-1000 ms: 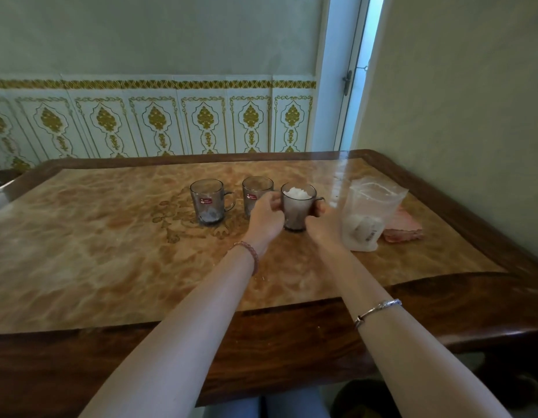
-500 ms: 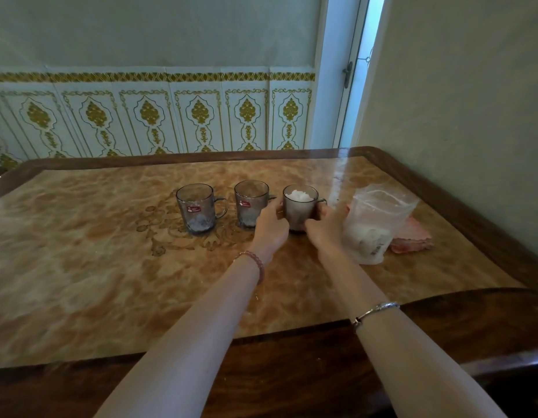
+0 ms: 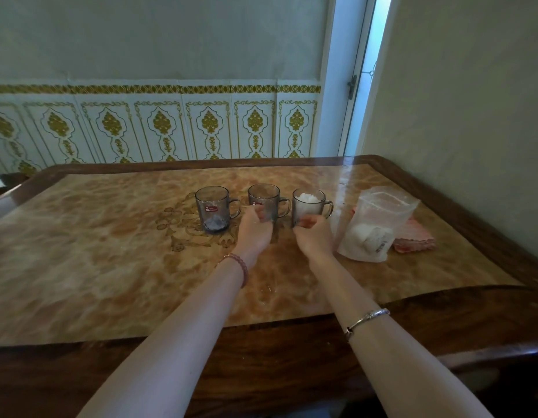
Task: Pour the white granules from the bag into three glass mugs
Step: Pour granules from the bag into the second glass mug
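Nearest us, our two forearms reach out over the dark wooden edge of the bench (image 3: 81, 260). A silver bangle (image 3: 367, 319) sits on the right forearm and a pink bead bracelet (image 3: 235, 268) on the left wrist. A few white specks lie on the marbled bench top between the arms.

Farther out, our left hand (image 3: 255, 233) rests at the near base of the middle mug (image 3: 264, 202), fingers curled against the glass; we cannot tell whether it truly grips the mug. Our right hand (image 3: 313, 238) is at the near base of the right mug (image 3: 308, 206), fingers bent and showing through the glass; again we cannot tell if the hold is closed.

The three glass mugs stand upright in a row, handles to the right. The right mug is heaped with white granules (image 3: 306, 198). The left mug (image 3: 212, 208) stands apart from both hands and has a small amount at its bottom. The contents of the middle mug are hidden by our fingers.

Right of the mugs, the clear bag (image 3: 374, 224) stands upright with its mouth open and granules settled low inside. A pink cloth (image 3: 414, 241) lies just behind it, to the right.

Beyond the bench, a patterned wall panel and a door ajar.
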Motion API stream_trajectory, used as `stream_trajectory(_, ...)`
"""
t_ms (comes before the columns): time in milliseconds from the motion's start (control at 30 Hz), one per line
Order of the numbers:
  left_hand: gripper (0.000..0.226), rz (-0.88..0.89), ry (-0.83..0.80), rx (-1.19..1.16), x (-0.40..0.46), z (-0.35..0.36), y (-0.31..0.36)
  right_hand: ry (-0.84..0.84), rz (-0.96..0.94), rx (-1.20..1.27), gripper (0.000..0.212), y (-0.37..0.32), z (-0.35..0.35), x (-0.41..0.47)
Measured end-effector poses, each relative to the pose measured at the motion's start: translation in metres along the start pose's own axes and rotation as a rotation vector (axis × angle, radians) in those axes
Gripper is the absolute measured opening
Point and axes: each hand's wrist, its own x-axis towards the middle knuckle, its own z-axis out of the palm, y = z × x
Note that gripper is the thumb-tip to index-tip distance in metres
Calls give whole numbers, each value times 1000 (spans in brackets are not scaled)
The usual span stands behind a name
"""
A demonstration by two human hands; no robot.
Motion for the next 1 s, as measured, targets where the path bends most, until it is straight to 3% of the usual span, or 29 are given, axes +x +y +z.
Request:
stream_trajectory(267,53,-10,-32,-31,16,-20,-2,-233,-119,6,46,-21,30,1)
stream_trajectory(500,63,-14,-58,-47,34,-20,-8,-216,-87,2,39,-16,50,23)
stream_trajectory(1000,47,45,-17,-51,-16,-41,-3,-207,-141,23,38,-15,34,-13)
